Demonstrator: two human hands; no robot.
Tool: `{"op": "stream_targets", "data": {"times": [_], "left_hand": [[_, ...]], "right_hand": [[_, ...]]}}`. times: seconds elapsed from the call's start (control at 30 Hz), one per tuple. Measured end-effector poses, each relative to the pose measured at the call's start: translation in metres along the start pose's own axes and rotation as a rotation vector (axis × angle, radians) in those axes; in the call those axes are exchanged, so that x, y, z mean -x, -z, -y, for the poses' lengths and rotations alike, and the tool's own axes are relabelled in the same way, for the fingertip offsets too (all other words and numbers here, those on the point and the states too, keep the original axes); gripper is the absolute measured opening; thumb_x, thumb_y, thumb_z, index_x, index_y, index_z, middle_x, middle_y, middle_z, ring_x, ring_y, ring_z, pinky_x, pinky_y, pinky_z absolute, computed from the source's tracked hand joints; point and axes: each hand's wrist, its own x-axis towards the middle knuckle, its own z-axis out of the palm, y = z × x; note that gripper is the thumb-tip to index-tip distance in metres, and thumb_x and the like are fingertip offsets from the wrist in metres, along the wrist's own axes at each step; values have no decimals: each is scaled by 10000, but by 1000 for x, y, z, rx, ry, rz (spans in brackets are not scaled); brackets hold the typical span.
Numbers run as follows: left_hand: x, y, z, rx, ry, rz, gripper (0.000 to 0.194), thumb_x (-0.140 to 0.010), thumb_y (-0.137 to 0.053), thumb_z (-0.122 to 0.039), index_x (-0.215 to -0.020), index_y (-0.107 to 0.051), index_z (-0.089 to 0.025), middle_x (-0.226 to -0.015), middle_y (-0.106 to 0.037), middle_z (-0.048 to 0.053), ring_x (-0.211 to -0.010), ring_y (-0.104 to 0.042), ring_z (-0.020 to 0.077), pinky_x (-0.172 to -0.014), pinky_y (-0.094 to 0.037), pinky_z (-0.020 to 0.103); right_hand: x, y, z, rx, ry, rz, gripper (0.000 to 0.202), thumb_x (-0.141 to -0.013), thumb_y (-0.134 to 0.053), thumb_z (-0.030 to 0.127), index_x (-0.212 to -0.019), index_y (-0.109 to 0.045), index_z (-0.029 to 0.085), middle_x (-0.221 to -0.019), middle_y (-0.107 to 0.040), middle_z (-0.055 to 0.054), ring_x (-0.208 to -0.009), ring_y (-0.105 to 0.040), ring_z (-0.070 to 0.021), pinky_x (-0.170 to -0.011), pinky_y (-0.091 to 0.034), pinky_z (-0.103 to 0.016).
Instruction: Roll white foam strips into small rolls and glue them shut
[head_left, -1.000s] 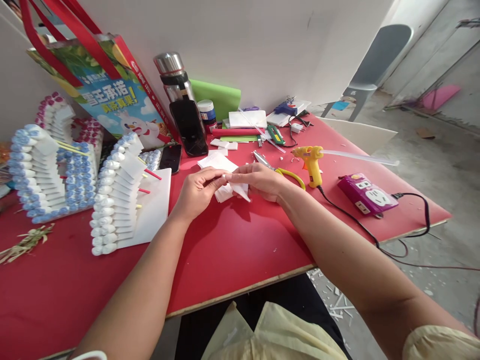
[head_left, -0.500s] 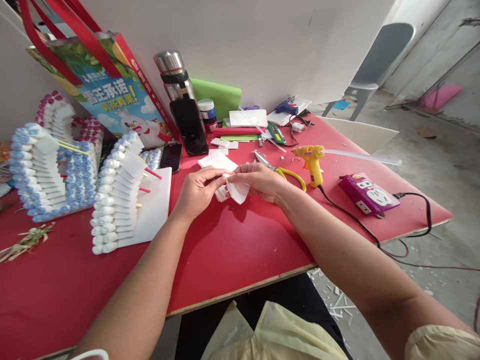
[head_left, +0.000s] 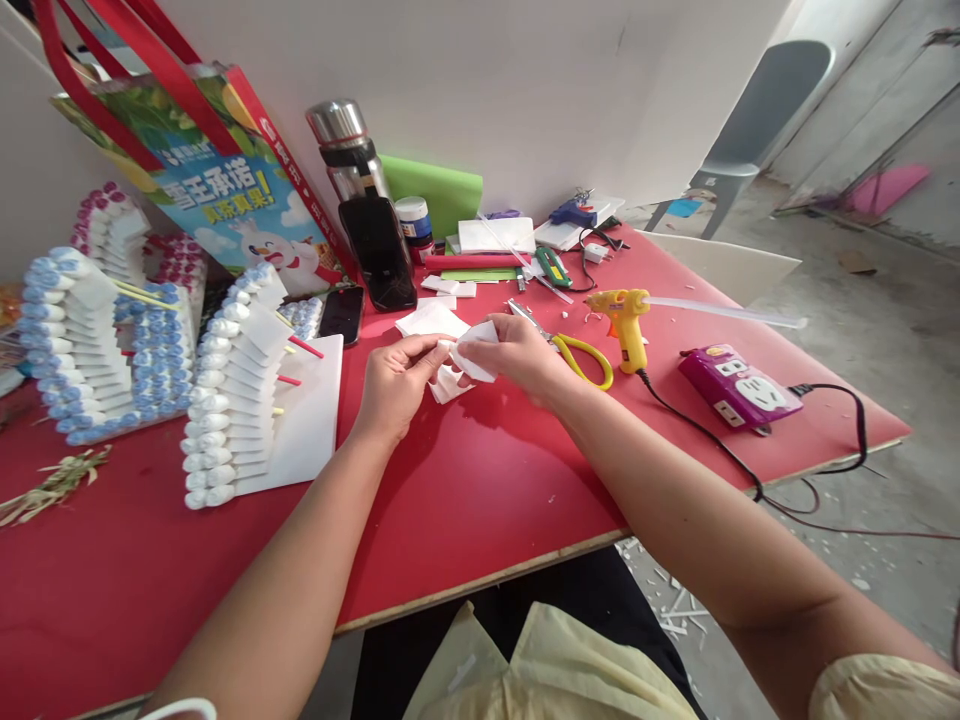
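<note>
Over the red table, my right hand [head_left: 521, 358] is closed on a thin white sheet piece [head_left: 481, 340], paper or tissue. My left hand [head_left: 401, 388] pinches a small white end at the left of that piece; whether it is one with the sheet I cannot tell. Below the fingertips lies a cut white scrap [head_left: 448, 385], and behind the hands a stack of white sheets [head_left: 429, 319]. Yellow-handled scissors or pliers [head_left: 585, 362] lie just right of my right hand. To the left stands a curved white structure [head_left: 251, 400] of folded cards and rolled white buds.
A yellow glue gun [head_left: 628, 325] and a purple power strip [head_left: 739, 388] with cables sit at right. Blue-and-white structures [head_left: 67, 340], a shopping bag [head_left: 225, 190], a flask [head_left: 345, 150] and a phone [head_left: 379, 255] stand at left and back. The table's front edge [head_left: 480, 580] is near.
My right hand has turned the white sheet piece upward; it hung below the fingers before and now sticks up beside them. The left hand stays almost in place.
</note>
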Motion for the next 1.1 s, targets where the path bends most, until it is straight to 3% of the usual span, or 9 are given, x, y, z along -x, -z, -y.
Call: {"op": "stream_targets", "data": {"times": [0.07, 0.2, 0.33, 0.43, 0.53, 0.63, 0.87, 1.0, 1.1], "left_hand": [[-1, 1, -1, 20, -9, 21, 259, -813, -734, -369, -977, -800, -180, -853, -743, 59, -723, -634, 164, -669, -505, 270], [-1, 2, 1, 11, -54, 1, 223, -812, -736, -348, -956, -803, -193, -903, -742, 58, -813, -652, 180, -732, -516, 273], [-2, 3, 2, -7, -26, -35, 234, -817, -725, -348, -978, -797, -195, -823, -728, 42, -734, -631, 163, -686, -505, 267], [-3, 4, 1, -23, -48, -7, 235, -822, -716, -356, -965, -795, -188, -899, -743, 61, -827, -660, 189, -774, -520, 290], [-3, 6, -1, -45, -65, 20, 256, -823, -708, -383, -963, -791, -186, -949, -746, 69, -835, -664, 192, -799, -526, 306], [-3, 6, -3, -63, -64, 14, 257, -818, -711, -384, -965, -790, -189, -896, -741, 58, -794, -655, 183, -766, -527, 301], [-1, 4, -5, -12, -42, 42, 248, -823, -716, -377, -953, -800, -183, -863, -741, 67, -780, -640, 181, -723, -512, 286], [-1, 2, -4, -10, -17, 33, 257, -814, -720, -374, -961, -800, -180, -778, -717, 50, -672, -582, 146, -637, -473, 270], [0, -1, -1, -15, 22, -32, 237, -790, -734, -350, -937, -803, -177, -748, -713, 42, -640, -563, 137, -605, -453, 262]], "right_hand": [[-1, 2, 2, -166, -92, 78, 223, -761, -713, 245, -917, -570, 177, -752, -718, -30, -645, -705, -199, -615, -551, -310], [2, 0, 6, -132, -67, 103, 126, -838, -660, 193, -947, -610, 155, -690, -713, -33, -579, -709, -193, -608, -572, -313], [4, -4, 8, -138, -170, 202, 146, -908, -620, 264, -927, -655, 123, -672, -712, -72, -537, -700, -201, -579, -568, -316], [1, -3, 5, -186, -218, 137, 252, -903, -645, 379, -976, -679, 140, -724, -718, -66, -596, -701, -192, -580, -566, -305], [-3, 2, 0, -135, -134, 59, 422, -860, -644, 560, -922, -727, 151, -767, -715, -52, -670, -667, -161, -584, -526, -253], [-2, 5, -1, 15, -27, 54, 494, -758, -710, 621, -844, -767, 138, -716, -696, -36, -670, -617, -145, -593, -466, -233], [4, 4, 3, 118, 2, 143, 455, -758, -718, 573, -765, -769, 121, -738, -729, -70, -583, -540, -128, -551, -409, -255], [2, 2, -3, 301, 141, 43, 414, -842, -648, 518, -722, -757, 138, -698, -706, -68, -600, -541, -143, -567, -374, -265], [4, -3, -5, 670, 327, -70, 345, -908, -581, 379, -691, -731, 157, -711, -691, -81, -657, -573, -168, -617, -350, -283]]}}
